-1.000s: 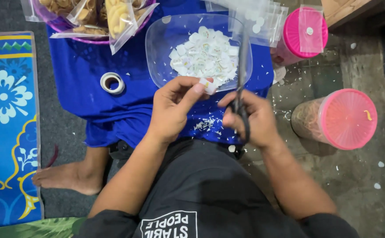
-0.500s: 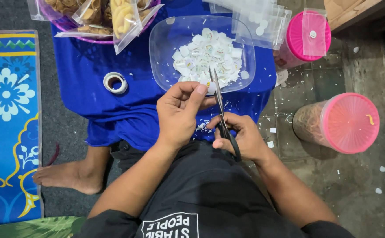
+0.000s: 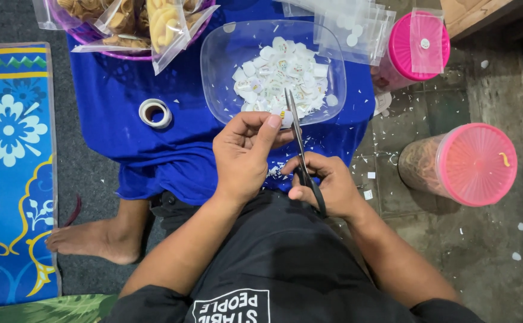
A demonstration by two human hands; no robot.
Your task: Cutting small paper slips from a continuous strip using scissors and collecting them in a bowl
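My right hand [image 3: 327, 185] grips black-handled scissors [image 3: 297, 143], blades pointing up and away from me. My left hand [image 3: 246, 152] pinches a small white paper piece [image 3: 286, 118] right beside the blades. Just beyond both hands lies a clear plastic tray [image 3: 219, 66] holding several small white cut labels [image 3: 279, 78]. All of this rests on a blue cloth [image 3: 154, 137] spread over my lap and the floor.
A roll of tape [image 3: 155, 113] lies on the cloth at left. Bags of snacks [image 3: 136, 21] fill a purple bowl at top left. Two pink-lidded jars [image 3: 462, 164] [image 3: 417, 48] stand at right, small clear bags [image 3: 345, 24] above. A patterned blue mat [image 3: 10, 161] lies left, by my bare foot [image 3: 91, 239].
The scissors have swung from leaning right to nearly upright beside my left hand's paper piece. Both hands have drawn closer together in front of the tray.
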